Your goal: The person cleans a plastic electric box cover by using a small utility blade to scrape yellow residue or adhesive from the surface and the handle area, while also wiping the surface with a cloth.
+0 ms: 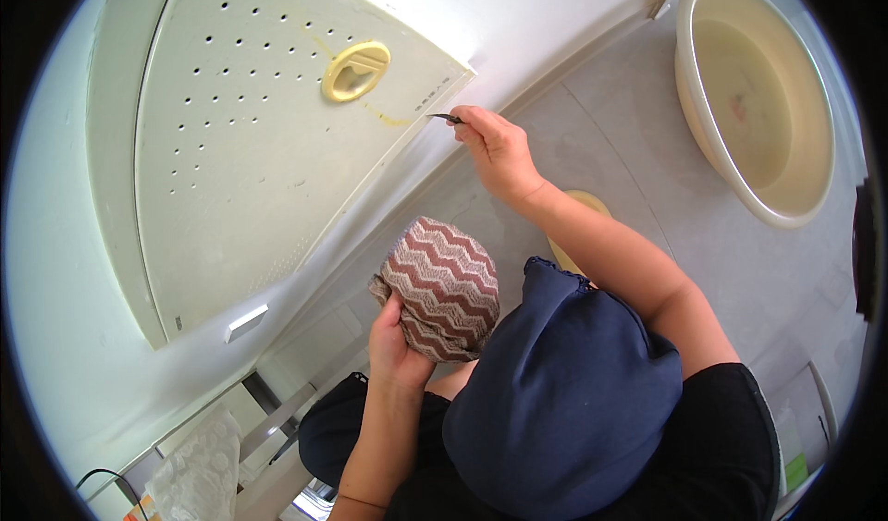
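Observation:
My left hand (400,351) grips a folded cloth (444,282) with a brown and beige zigzag pattern, held above my lap. Between thumb and fingers of my right hand (501,148) is a small dark pointed tool (444,117), perhaps a blade; most of it is hidden. Its tip lies at or close to the edge of a cream wall-box cover (277,153); whether they touch I cannot tell. Set in the cover is a yellow oval latch (356,70), with yellow streaks on either side. Rows of small holes and some printed characters mark the cover.
On the grey tiled floor at right stands a large cream basin (753,105) with cloudy water in it. Part of a yellow container (583,205) shows behind my right forearm. A white plastic bag (198,469) and a black cable (114,476) are at lower left.

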A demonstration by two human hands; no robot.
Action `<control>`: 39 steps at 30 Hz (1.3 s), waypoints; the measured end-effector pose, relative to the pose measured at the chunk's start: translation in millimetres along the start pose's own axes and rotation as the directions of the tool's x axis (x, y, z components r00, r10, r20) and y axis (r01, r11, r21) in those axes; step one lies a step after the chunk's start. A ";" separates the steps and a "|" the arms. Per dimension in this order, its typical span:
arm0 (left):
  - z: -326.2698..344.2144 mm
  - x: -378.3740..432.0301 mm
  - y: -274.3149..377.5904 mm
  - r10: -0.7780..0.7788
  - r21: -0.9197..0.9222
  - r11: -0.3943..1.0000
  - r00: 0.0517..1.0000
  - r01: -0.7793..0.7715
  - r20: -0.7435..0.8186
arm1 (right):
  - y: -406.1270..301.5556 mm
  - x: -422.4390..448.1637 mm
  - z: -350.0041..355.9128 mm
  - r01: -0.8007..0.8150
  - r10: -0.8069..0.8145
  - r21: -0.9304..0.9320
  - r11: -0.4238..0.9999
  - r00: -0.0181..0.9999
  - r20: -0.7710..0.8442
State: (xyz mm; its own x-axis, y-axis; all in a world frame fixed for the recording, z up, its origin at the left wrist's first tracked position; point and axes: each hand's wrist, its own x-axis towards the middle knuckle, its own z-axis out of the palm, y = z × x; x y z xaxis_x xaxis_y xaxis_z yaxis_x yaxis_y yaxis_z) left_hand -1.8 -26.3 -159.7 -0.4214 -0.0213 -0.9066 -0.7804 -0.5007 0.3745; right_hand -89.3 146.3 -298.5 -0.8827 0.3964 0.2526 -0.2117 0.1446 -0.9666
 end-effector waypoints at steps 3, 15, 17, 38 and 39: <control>-0.1 0.2 0.2 -0.006 -0.002 1.000 1.000 0.006 -0.004 | 5.0 7.3 -7.5 -0.008 0.005 -0.026 1.000 0.995 -0.097; 0.9 1.3 0.0 -0.029 -0.011 0.999 0.999 0.030 0.030 | -0.5 -8.7 5.8 0.035 -0.035 -0.017 0.999 0.999 -0.032; -0.1 -0.7 0.3 -0.018 -0.014 1.000 0.999 0.018 0.033 | -1.6 -2.9 5.6 -0.027 0.025 -0.013 1.000 0.994 -0.108; 6.0 -0.2 -1.7 -0.008 -0.003 1.000 1.000 0.008 0.022 | 3.1 4.3 -7.1 -0.077 0.075 -0.018 0.997 0.992 -0.098; 5.7 0.6 -1.7 -0.010 -0.004 1.000 1.000 0.011 0.027 | 1.9 0.9 -4.5 -0.062 0.061 -0.012 0.998 0.995 -0.082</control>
State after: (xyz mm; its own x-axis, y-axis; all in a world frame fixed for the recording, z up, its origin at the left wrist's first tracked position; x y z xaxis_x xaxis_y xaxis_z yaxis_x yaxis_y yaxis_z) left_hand -3.3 -20.6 -159.7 -0.4254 0.0071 -0.9050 -0.7831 -0.5040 0.3642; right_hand -88.6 151.0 -299.9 -0.8566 0.4772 0.1961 -0.1514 0.1310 -0.9798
